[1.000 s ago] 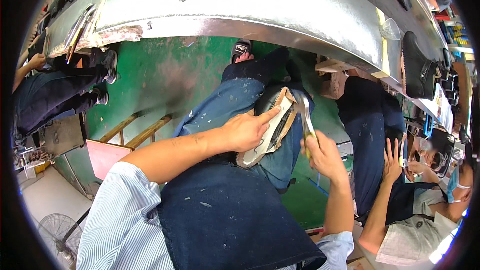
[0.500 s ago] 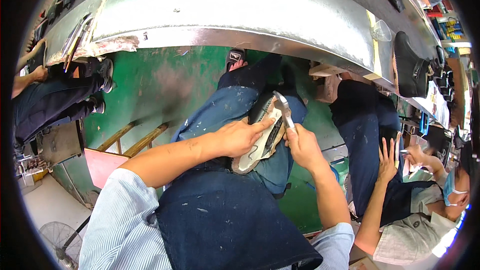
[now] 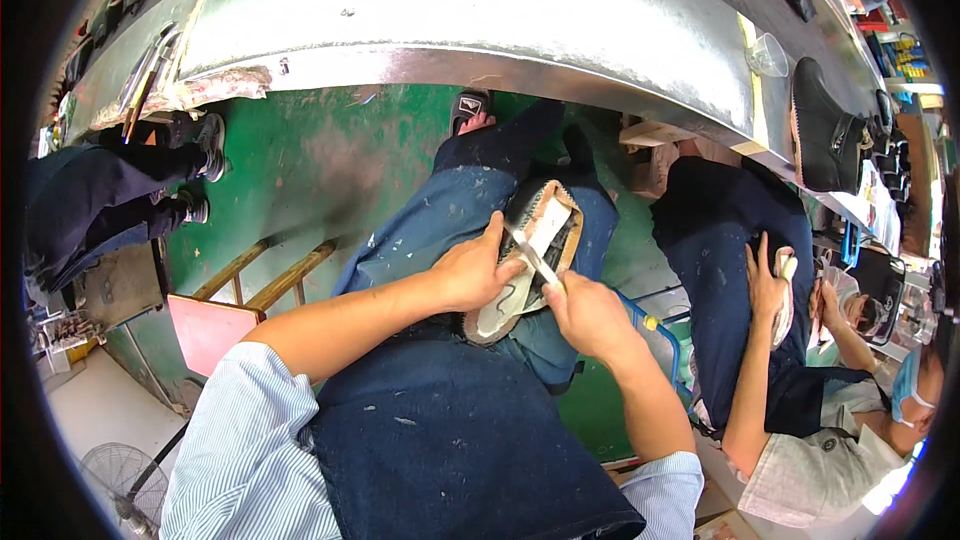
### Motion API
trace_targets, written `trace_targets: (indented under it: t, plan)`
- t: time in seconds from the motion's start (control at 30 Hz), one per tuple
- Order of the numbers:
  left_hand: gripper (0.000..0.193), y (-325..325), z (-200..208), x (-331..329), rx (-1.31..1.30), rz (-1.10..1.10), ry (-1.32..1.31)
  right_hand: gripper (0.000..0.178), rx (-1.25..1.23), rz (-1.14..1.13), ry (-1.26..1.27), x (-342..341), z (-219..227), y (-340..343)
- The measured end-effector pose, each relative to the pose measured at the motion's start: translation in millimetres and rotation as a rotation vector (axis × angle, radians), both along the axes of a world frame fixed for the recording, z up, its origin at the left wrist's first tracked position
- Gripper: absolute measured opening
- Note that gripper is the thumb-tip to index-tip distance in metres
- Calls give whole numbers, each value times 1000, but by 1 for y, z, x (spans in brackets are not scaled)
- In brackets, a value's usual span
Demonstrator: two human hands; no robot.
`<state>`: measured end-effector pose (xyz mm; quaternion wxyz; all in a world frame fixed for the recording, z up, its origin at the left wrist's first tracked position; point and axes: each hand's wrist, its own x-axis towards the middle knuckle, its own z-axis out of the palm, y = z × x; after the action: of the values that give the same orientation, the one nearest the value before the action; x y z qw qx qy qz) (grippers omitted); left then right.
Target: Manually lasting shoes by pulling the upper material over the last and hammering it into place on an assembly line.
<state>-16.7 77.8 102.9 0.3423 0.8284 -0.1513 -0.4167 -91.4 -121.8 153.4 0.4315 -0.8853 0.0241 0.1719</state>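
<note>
A dark shoe [image 3: 546, 230] rests sole side up across my thighs, its pale inner bottom and stitched, tan-edged rim showing. My left hand [image 3: 474, 268] grips its left side, thumb on the pale bottom and fingers along the edge, partly hidden. In my right hand [image 3: 594, 316] is a hammer [image 3: 538, 262], held by its handle. The hammer's head lies over the shoe's left edge, close to my left thumb and fingers. Whether the head touches the shoe I cannot tell.
Ahead runs a metal-topped workbench [image 3: 450, 5] with a clear plastic cup [image 3: 767, 55] and a black boot [image 3: 822, 135] at its right. A pink-seated stool [image 3: 208, 332] stands left. On the right a co-worker [image 3: 830, 440] sits holding a pale shoe part; another person's legs [image 3: 120, 180] are left.
The hammer has come from the shoe's far end down and left to its left edge. My left forefinger has drawn back off the sole to the side. The co-worker's hands have shifted.
</note>
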Motion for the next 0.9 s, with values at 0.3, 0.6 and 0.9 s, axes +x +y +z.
trace_targets:
  t: [0.3,0.6,0.9]
  plan:
    - [92,8,-13,-1,-50,55,98,36,-276,159,265,4,19,1]
    - [117,33,3,-10,-181,1,298,32,87,-103,369,-39,-16,-8]
    - [50,76,27,88,-440,-5,38,27,337,-292,226,-75,-17,19]
